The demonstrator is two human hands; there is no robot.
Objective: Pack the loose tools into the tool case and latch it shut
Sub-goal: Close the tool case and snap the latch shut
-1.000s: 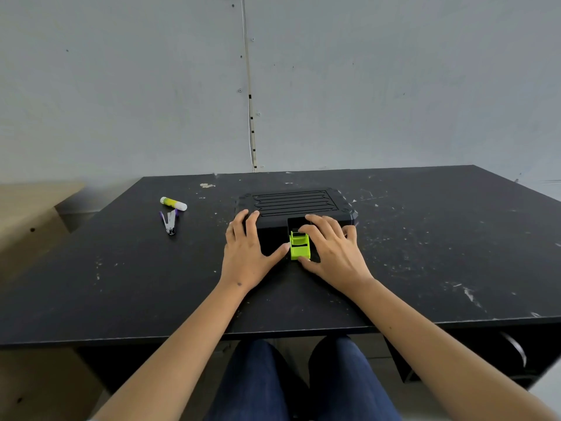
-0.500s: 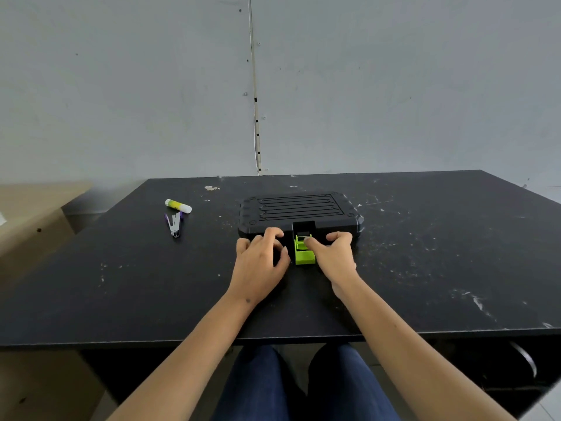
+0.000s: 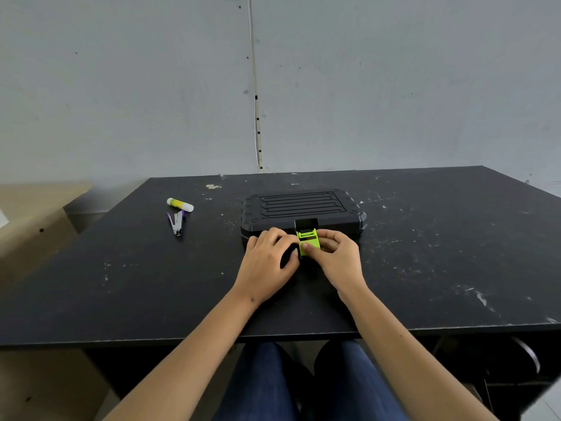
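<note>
The case [image 3: 303,208] is black with raised lines on its lid. Its latch [image 3: 308,240] is bright green. The table [image 3: 121,268] is black with white specks. The glue stick [image 3: 180,205] is white and yellow.

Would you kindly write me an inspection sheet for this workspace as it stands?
Surface: black table, scuffed with pale flecks.
Job's things: black tool case, lid down; green latch swung out, not yet flat.
Clutter: glue stick and stapler, far left.
Hands: left hand and right hand pinch the latch.
Cables: thin line running down the wall.
Surroundings: grey wall; wooden furniture at left.
</note>
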